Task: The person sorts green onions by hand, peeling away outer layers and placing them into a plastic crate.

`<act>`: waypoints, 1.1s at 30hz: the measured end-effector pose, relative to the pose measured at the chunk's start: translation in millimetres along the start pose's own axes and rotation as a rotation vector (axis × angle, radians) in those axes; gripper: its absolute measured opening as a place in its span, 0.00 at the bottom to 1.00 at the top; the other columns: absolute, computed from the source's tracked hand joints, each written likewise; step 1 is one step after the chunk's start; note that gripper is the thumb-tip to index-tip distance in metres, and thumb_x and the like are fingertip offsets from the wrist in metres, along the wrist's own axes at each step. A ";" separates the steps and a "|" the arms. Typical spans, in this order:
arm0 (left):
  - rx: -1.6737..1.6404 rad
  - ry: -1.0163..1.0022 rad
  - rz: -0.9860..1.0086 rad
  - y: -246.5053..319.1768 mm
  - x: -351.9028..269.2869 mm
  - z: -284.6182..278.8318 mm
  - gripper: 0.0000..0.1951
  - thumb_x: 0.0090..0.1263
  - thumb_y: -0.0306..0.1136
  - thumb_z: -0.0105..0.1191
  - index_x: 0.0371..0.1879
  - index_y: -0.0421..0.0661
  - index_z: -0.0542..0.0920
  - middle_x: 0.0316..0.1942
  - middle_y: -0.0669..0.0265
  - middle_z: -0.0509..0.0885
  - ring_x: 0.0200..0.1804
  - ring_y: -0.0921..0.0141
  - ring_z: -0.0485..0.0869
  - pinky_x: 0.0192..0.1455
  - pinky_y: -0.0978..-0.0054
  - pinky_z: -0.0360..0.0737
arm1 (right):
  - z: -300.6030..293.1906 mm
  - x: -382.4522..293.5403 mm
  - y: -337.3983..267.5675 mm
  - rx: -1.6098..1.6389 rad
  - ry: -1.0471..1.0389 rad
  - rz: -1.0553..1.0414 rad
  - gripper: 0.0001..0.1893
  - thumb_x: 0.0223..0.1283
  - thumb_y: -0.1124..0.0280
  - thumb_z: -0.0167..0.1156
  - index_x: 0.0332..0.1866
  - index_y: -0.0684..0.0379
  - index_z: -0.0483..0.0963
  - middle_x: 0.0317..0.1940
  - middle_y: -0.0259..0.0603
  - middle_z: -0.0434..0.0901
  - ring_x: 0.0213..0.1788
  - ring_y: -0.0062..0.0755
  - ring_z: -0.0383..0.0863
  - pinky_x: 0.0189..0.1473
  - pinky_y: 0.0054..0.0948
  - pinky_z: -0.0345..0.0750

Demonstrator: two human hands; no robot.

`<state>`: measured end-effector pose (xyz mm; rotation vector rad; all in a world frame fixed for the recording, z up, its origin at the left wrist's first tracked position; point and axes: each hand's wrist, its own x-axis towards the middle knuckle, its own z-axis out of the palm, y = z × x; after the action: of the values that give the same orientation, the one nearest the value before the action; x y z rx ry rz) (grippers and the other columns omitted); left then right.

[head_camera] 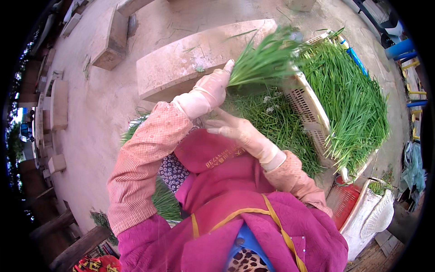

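Note:
My left hand (214, 86), in a pale thin glove, grips a bunch of long green chives (261, 61) by its pale stem ends. The leaves fan out to the right, blurred, above a stone slab bench and reaching to a crate rim. My right hand (234, 129), gloved too, is held before the apron (210, 146) with its fingers apart and nothing in it. Below and to the right of it lies a heap of loose green stalks and trimmings (282, 125). A white plastic crate (311, 112) stands beyond, piled with chives (350, 105).
The stone slab bench (190, 57) lies ahead, with another stone block (110, 40) to its left. More greens (166, 200) show by my left side. A red crate (343, 200) and a white sack (363, 217) stand at right. Blue tubes (401, 49) line the right edge.

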<state>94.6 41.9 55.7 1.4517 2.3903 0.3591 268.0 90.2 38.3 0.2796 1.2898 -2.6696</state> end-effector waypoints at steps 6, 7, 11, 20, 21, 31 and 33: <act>0.497 -0.185 0.121 38.3 4.2 -17.0 0.35 0.65 0.25 0.50 0.73 0.46 0.55 0.55 0.48 0.78 0.46 0.54 0.85 0.49 0.58 0.81 | -7.1 38.6 28.2 1.720 -0.416 -0.080 0.32 0.70 0.51 0.45 0.72 0.58 0.55 0.72 0.42 0.58 0.74 0.45 0.55 0.73 0.50 0.54; 0.530 -0.169 0.156 43.7 -5.3 -17.5 0.35 0.65 0.25 0.50 0.73 0.44 0.55 0.55 0.47 0.78 0.44 0.54 0.85 0.46 0.59 0.82 | -4.0 23.8 11.5 2.511 -0.701 0.205 0.32 0.70 0.49 0.41 0.73 0.55 0.54 0.73 0.40 0.57 0.76 0.49 0.52 0.72 0.59 0.52; 0.675 0.019 0.278 54.0 -46.9 -12.3 0.35 0.62 0.24 0.50 0.71 0.40 0.57 0.54 0.44 0.78 0.36 0.60 0.86 0.31 0.66 0.85 | -3.2 21.3 22.3 3.112 -0.931 0.380 0.29 0.68 0.55 0.45 0.72 0.54 0.55 0.72 0.43 0.56 0.75 0.48 0.53 0.68 0.69 0.55; 0.708 0.222 0.278 62.1 -59.2 20.2 0.32 0.62 0.27 0.48 0.70 0.41 0.63 0.66 0.44 0.71 0.34 0.63 0.85 0.30 0.73 0.84 | -38.7 31.3 18.5 1.298 -0.025 -0.284 0.30 0.60 0.56 0.66 0.64 0.58 0.67 0.60 0.47 0.73 0.63 0.46 0.71 0.71 0.48 0.62; 0.580 0.333 0.367 50.6 -61.6 21.1 0.35 0.61 0.26 0.49 0.72 0.40 0.59 0.68 0.42 0.67 0.35 0.62 0.86 0.32 0.71 0.85 | -35.2 32.3 11.7 1.323 -0.056 -0.245 0.26 0.60 0.60 0.67 0.61 0.58 0.70 0.57 0.46 0.75 0.60 0.45 0.73 0.68 0.48 0.66; -0.062 0.186 0.161 -43.5 -106.9 -23.9 0.41 0.60 0.22 0.54 0.75 0.48 0.53 0.74 0.47 0.57 0.57 0.58 0.81 0.53 0.66 0.80 | -67.5 10.9 -22.7 0.858 0.256 -0.295 0.21 0.60 0.76 0.64 0.59 0.62 0.73 0.35 0.35 0.79 0.41 0.30 0.80 0.58 0.36 0.77; -0.704 0.115 0.077 -22.8 -97.0 -26.4 0.38 0.64 0.26 0.56 0.75 0.47 0.54 0.75 0.52 0.57 0.62 0.62 0.77 0.56 0.65 0.78 | -49.6 10.3 -19.6 0.901 0.174 -0.279 0.24 0.60 0.76 0.63 0.62 0.61 0.70 0.36 0.36 0.79 0.41 0.29 0.80 0.58 0.35 0.77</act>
<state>107.5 -56.1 85.0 1.1968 1.9644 1.1859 258.4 140.6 20.4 0.4630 0.0512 -3.3584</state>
